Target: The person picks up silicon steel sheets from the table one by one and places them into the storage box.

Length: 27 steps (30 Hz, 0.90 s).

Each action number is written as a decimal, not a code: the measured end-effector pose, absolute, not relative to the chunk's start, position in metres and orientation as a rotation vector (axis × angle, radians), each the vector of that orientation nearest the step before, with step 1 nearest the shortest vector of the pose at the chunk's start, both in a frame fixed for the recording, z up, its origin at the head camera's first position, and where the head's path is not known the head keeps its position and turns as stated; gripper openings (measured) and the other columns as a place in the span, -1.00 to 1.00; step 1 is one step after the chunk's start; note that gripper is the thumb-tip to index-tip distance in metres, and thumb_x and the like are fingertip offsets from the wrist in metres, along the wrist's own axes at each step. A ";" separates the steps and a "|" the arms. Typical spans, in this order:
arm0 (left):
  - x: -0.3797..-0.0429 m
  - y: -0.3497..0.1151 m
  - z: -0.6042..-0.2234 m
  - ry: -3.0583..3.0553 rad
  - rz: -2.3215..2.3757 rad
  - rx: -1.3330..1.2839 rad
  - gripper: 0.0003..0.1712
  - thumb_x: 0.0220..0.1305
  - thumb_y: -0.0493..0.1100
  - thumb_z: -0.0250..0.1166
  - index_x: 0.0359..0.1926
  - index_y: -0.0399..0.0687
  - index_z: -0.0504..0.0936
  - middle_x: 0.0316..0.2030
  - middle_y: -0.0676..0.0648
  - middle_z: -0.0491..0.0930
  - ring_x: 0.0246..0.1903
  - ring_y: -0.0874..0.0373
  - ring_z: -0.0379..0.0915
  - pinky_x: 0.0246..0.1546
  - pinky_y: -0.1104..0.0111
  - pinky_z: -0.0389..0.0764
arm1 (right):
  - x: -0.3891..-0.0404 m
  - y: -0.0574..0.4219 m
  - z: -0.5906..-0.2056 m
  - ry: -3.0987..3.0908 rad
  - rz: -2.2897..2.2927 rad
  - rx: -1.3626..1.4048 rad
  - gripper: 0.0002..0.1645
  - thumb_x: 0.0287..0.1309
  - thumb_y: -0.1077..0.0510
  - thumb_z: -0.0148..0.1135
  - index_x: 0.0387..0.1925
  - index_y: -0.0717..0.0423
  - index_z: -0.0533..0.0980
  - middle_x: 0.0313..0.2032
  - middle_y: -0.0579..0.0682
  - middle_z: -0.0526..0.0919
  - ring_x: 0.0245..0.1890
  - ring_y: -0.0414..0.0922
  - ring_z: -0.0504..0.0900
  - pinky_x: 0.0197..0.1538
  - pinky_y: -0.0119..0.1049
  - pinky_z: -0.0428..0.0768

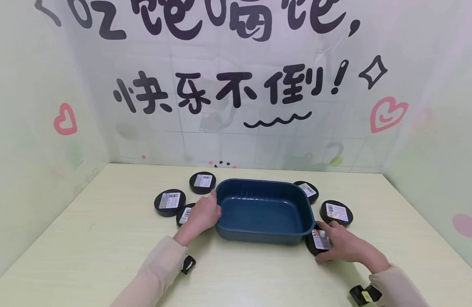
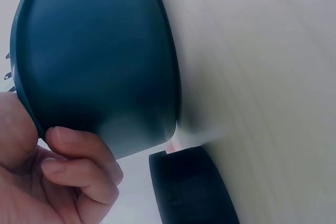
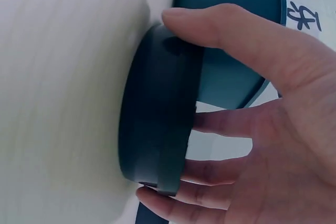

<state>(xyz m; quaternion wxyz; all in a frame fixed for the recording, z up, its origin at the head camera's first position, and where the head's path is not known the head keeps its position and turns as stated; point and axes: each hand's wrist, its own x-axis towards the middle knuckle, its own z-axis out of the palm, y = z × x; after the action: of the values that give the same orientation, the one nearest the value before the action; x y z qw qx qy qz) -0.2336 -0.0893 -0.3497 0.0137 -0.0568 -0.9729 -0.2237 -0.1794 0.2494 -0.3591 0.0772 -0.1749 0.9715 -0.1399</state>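
Observation:
A dark blue rectangular plastic basin (image 1: 264, 213) sits on the table, with nothing inside it. My left hand (image 1: 204, 212) pinches its left rim between thumb and curled fingers, as the left wrist view shows of the basin wall (image 2: 100, 56). At the basin's front right corner lies a round, flat black container (image 1: 319, 242) with a white label on top. My right hand (image 1: 343, 243) spans that container from above, thumb on the near side of the container wall (image 3: 155, 108) and fingers on the far side. Beside my left hand, a similar container (image 1: 185, 215) is partly hidden.
Left of the basin are two more labelled black containers, one farther left (image 1: 170, 202) and one behind (image 1: 202, 182). On the right, one container (image 1: 336, 212) lies behind my right hand and another (image 1: 307, 191) by the basin's back corner. A printed wall (image 1: 240, 145) bounds the table.

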 end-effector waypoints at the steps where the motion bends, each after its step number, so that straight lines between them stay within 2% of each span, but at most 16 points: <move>1: -0.234 -0.089 -0.349 -3.032 -0.696 -0.176 -0.46 0.20 -0.29 0.07 0.19 -0.46 0.28 -0.33 -0.39 0.57 -0.48 -0.03 0.48 -0.53 0.19 0.48 | -0.179 0.249 -0.359 2.911 -0.422 -0.521 0.03 -0.36 -0.02 0.53 0.15 0.43 0.33 -0.24 0.22 0.46 -0.27 -0.02 0.41 -0.17 -0.08 0.46; 12: -0.233 -0.090 -0.349 -3.037 -0.701 -0.183 -0.46 0.20 -0.30 0.07 0.19 -0.47 0.28 -0.31 -0.39 0.57 -0.47 -0.04 0.48 -0.51 0.18 0.48 | -0.176 0.252 -0.354 2.941 -0.469 -0.505 0.07 -0.33 -0.01 0.50 0.18 0.48 0.28 -0.25 0.25 0.42 -0.33 -0.06 0.40 -0.21 -0.13 0.46; 20: -0.231 -0.089 -0.350 -3.041 -0.721 -0.171 -0.43 0.21 -0.29 0.06 0.22 -0.47 0.26 -0.28 -0.40 0.57 -0.47 -0.03 0.47 -0.51 0.19 0.47 | -0.172 0.262 -0.343 3.016 -0.526 -0.522 0.03 -0.33 -0.02 0.50 0.15 0.43 0.27 -0.21 0.30 0.40 -0.35 -0.03 0.44 -0.27 -0.17 0.45; 27: -0.229 -0.088 -0.350 -3.039 -0.719 -0.171 -0.43 0.20 -0.30 0.06 0.22 -0.48 0.25 -0.29 -0.39 0.57 -0.48 -0.02 0.46 -0.52 0.20 0.47 | -0.172 0.271 -0.333 3.105 -0.573 -0.619 0.02 -0.31 0.02 0.49 0.18 0.41 0.26 -0.19 0.32 0.40 -0.36 -0.08 0.42 -0.29 -0.20 0.44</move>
<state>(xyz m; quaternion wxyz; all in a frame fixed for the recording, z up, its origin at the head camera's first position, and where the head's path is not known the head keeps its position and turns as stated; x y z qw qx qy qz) -0.2288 -0.0877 -0.3501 0.0068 -0.0545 -0.9717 -0.2299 -0.1723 0.2708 -0.3329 -0.0380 -0.1922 0.9643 -0.1779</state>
